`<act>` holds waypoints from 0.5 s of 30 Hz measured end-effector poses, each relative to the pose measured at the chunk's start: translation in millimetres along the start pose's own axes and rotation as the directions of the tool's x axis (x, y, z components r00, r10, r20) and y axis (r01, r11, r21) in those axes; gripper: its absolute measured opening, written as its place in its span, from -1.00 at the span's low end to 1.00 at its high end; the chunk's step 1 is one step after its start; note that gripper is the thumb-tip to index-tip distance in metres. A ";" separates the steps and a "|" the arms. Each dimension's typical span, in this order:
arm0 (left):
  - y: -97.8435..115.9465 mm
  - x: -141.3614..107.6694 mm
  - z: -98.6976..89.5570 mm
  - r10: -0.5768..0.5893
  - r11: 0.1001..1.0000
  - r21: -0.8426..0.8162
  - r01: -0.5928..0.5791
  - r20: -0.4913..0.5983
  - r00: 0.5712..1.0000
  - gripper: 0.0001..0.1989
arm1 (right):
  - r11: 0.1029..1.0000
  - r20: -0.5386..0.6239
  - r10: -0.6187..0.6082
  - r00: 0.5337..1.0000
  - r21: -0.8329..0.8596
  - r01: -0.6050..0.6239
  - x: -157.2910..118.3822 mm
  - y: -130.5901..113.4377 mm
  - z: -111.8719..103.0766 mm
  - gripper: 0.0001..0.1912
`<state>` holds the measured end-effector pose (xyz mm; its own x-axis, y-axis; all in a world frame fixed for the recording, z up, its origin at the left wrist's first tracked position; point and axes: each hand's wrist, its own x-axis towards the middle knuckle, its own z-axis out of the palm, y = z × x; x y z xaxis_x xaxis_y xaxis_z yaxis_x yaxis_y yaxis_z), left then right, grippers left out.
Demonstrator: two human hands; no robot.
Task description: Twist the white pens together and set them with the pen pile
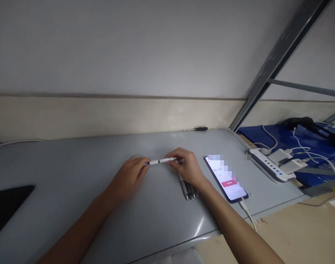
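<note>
Nearest you, several pens lie bunched on the grey desk beside your right wrist, left of a lit phone. Just beyond, the fingers of your left hand and right hand grasp opposite ends of a white pen, which spans the gap between them; farthest, a screwdriver rests by the wall.

The one camera sits on the person's head. It looks forward and down, from above and behind the left hand and the right hand. Both are neither very near nor far, a little below the middle. The view is wide: it takes in the table around them, the wall beyond, and the strip on the right.
</note>
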<state>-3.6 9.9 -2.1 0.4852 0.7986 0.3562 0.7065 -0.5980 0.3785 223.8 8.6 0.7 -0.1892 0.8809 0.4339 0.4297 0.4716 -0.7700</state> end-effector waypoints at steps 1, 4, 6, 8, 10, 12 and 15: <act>-0.5 -0.1 -0.1 0.002 1.000 -0.005 -0.002 0.001 1.000 -0.71 | 0.996 -0.012 0.058 0.998 0.067 -0.057 0.5 -0.2 -0.4 -0.91; 0.0 -0.1 -1.6 0.014 1.000 -0.007 -0.014 -0.011 1.000 -0.73 | 0.955 0.017 0.209 0.978 0.210 -0.208 2.1 0.5 -1.3 -0.80; 1.4 0.2 -2.8 0.034 0.999 -0.002 -0.034 -0.019 0.999 -0.73 | 0.927 0.065 0.264 0.962 0.260 -0.271 2.8 0.4 -1.8 -0.74; 2.8 0.4 -3.6 0.047 0.999 0.000 -0.047 -0.025 0.999 -0.74 | 0.899 0.111 0.294 0.949 0.307 -0.314 2.8 -1.2 -2.3 -0.72; 4.1 0.6 -3.9 0.055 0.998 -0.003 -0.055 -0.025 0.998 -0.75 | 0.871 0.158 0.319 0.934 0.341 -0.355 2.4 -3.9 -3.2 -0.71; 5.1 0.8 -4.1 0.059 0.998 -0.005 -0.059 -0.018 0.998 -0.75 | 0.865 0.188 0.333 0.924 0.329 -0.379 1.8 -6.5 -4.5 -0.67; 6.0 0.9 -5.3 0.056 0.998 -0.004 -0.056 -0.019 0.998 -0.74 | 0.879 0.200 0.316 0.927 0.308 -0.366 1.7 -8.2 -7.0 -0.60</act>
<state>-1.7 6.7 5.0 0.5141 0.7625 0.3927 0.6763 -0.6420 0.3612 226.2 6.0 11.0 -0.2168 0.9740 0.0656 0.1752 0.1049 -0.9789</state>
